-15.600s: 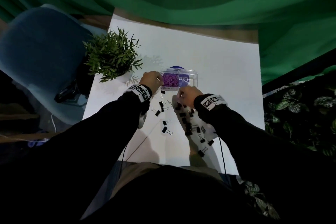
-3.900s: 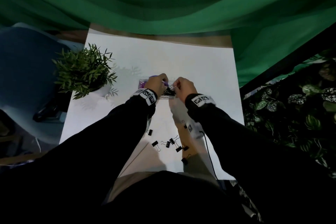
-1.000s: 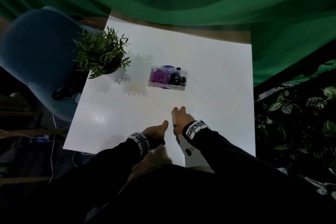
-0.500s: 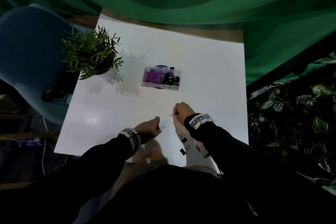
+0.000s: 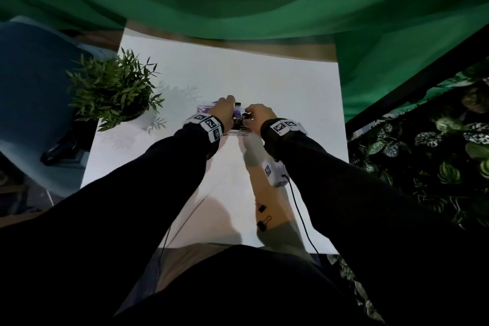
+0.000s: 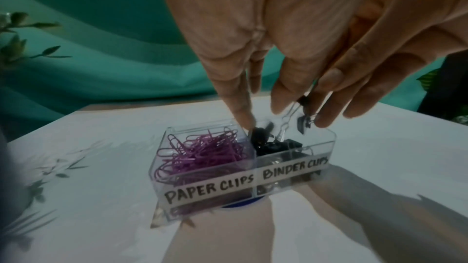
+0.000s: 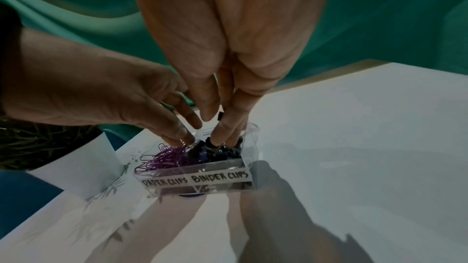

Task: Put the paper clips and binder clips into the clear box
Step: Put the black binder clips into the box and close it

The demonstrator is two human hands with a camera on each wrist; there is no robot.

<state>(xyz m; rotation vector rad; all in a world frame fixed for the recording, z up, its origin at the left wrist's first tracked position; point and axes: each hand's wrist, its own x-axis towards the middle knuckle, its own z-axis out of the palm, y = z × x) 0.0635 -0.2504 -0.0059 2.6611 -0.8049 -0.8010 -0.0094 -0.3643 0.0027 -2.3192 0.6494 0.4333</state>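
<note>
Both hands pinch binder clips over the clear box [image 6: 243, 183]: left hand [image 6: 253, 51], right hand [image 7: 228, 47]. Release inside the BINDER CLIPS compartment, clear of the purple paper clips [image 6: 202, 153]. Two binder clips [image 5: 262, 217] remain near you.

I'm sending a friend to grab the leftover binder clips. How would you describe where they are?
Start at the white table and look to its near edge, well short of the clear box where both hands are working. Two small black binder clips lie there under the right forearm. Unlike the others, they sit loose on the tabletop, outside the box.
</note>
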